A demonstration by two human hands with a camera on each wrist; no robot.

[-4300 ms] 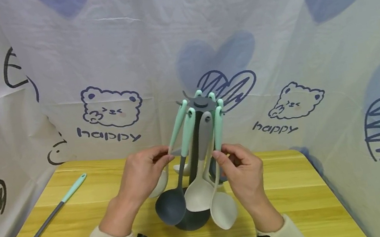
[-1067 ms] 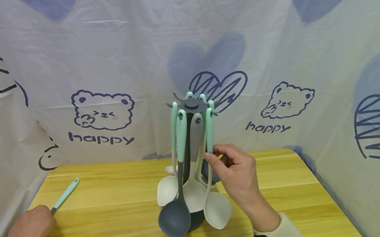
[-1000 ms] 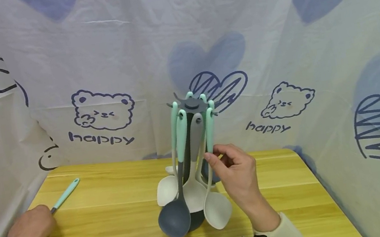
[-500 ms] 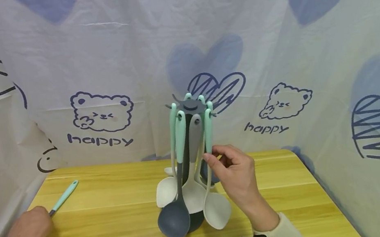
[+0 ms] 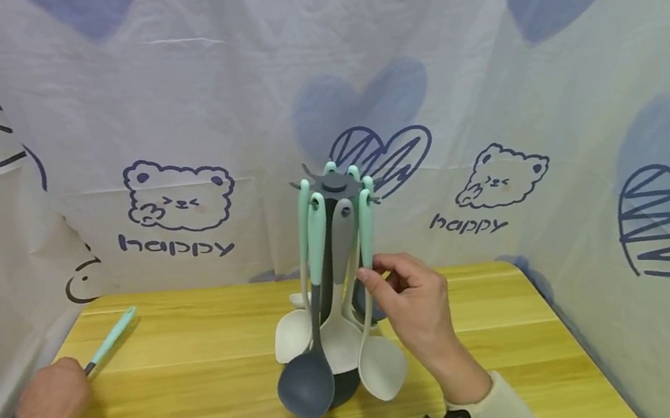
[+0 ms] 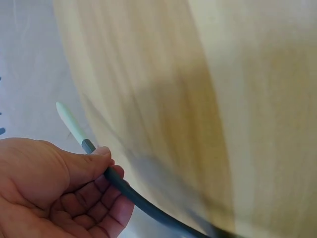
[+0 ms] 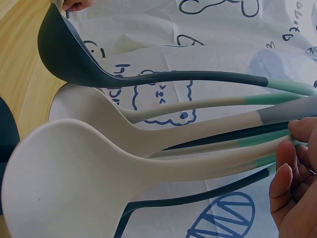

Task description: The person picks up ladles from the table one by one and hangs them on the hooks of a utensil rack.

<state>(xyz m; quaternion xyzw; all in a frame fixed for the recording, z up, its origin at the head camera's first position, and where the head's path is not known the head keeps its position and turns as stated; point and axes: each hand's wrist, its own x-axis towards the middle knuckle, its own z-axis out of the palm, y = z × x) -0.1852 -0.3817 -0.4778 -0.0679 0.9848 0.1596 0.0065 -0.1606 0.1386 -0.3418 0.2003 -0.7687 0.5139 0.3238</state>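
At the left of the table, my left hand (image 5: 52,400) grips a dark grey ladle by its shaft. Its mint handle end (image 5: 114,335) sticks out past the fingers, raised off the table. The left wrist view shows thumb and fingers pinching the dark shaft (image 6: 153,210); the ladle's bowl is out of sight there. My right hand (image 5: 415,302) pinches the handle of a white spoon (image 5: 384,371) hanging on the utensil stand (image 5: 334,182). In the right wrist view this spoon's white head (image 7: 69,178) is nearest.
Also hanging around the stand are another dark ladle (image 5: 306,387), a white ladle with a grey handle (image 5: 339,343) and several mint-handled utensils. The stand's dark base (image 5: 345,388) rests on the wooden table (image 5: 195,406). A printed cloth (image 5: 253,105) rises behind.
My left hand has left the hanging utensils, moved left and taken hold of the dark ladle on the table. The mint handle end has just lifted slightly. The right hand keeps its hold.
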